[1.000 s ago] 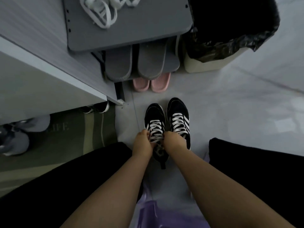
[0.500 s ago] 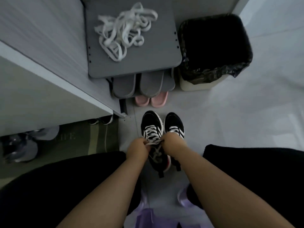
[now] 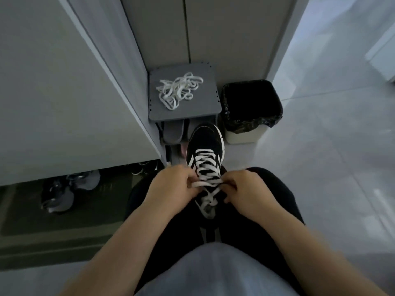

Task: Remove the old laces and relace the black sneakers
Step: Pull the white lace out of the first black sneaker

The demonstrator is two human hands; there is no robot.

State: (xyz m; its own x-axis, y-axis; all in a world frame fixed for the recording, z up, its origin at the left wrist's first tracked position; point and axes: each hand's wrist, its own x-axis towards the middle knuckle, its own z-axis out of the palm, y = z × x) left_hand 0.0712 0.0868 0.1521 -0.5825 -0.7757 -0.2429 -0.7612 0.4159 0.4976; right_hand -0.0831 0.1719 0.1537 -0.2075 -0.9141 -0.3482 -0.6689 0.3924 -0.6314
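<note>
Obs.: one black sneaker [image 3: 205, 142] is in view. It lies toe-away on the person's lap, heel end between the black-trousered thighs [image 3: 269, 212], and it looks raised off the floor. The second sneaker is not in view.

Hands: left hand [image 3: 168, 186] and right hand [image 3: 248, 189] flank the upper eyelets. The fingers of both are curled in, each pinching one side of the white lace [image 3: 206, 183], which runs in a flat band between them across the tongue. Below that band the lace crosses loosely and trails toward the heel. The fingertips themselves are partly hidden behind the knuckles.

Surroundings: a tangled pile of white laces [image 3: 177, 91] sits on the grey stool [image 3: 205, 103], well apart from the hands. A lined bin [image 3: 245, 136] stands just beside the stool.

Judged step: working the top crossing. Whether it is being loosened or tightened cannot be told.

Risks:
1. Uneven pull. If one hand draws harder, the lace slides through the eyelets and one end ends up short.
2. Twist. The flat lace can roll inside an eyelet and lie ridged, because the pinch sits close to the holes.
3. Sneaker slip. It appears to be steadied only by the lap and the lace tension, so a sharp tug could tip it forward off the knees.
4. Mix-up. The pile and the threaded lace look alike, so old and new could be confused.
5. The loose tail could snag under the heel.
</note>
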